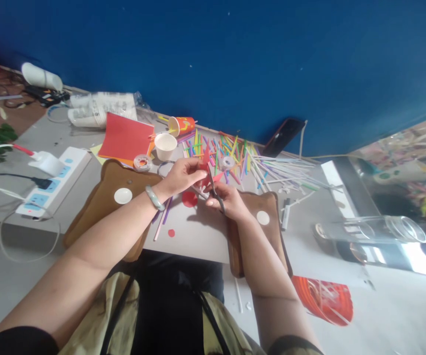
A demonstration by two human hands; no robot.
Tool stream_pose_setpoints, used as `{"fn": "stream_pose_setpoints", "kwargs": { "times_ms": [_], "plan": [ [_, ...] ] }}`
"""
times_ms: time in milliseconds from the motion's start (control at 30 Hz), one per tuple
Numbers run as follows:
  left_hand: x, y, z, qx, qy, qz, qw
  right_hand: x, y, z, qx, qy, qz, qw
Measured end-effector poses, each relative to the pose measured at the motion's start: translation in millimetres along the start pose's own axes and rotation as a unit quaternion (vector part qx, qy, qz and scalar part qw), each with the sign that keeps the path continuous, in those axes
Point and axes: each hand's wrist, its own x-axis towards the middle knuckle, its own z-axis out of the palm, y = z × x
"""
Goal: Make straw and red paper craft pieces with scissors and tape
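My left hand [185, 176], with a bangle on the wrist, pinches a piece of red paper [206, 160] above the middle of the table. From the right, my right hand [227, 199] grips a pair of dark-bladed scissors [216, 193], whose blades lie against the red paper. Below the hands, a red paper circle [189, 199] and a smaller red piece [171, 232] lie on the white table. Purple and pink sticks [163, 219] rest beside the left wrist. My forearms pass over two brown bear-shaped boards [105, 212], [250, 236].
Colored sticks [235, 158] spread behind the hands, near a paper cup [166, 146] and red sheets [126, 138]. A power strip [55, 182] stands left, a glass jar [375, 230] lies right, and a phone [285, 136] leans on the wall. A red basket [324, 300] stands lower right.
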Motion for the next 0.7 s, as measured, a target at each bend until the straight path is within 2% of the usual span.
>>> {"fn": "stream_pose_setpoints", "kwargs": {
  "times_ms": [367,700],
  "plan": [
    [-0.1,-1.5,0.4,-0.005,-0.002,-0.013,1.000,1.0,1.6,3.1,0.020,0.000,-0.015,1.000],
    [0.5,0.3,-0.7,0.009,-0.002,-0.011,1.000,0.6,3.0,3.3,0.029,0.009,-0.002,1.000]
  ]
}}
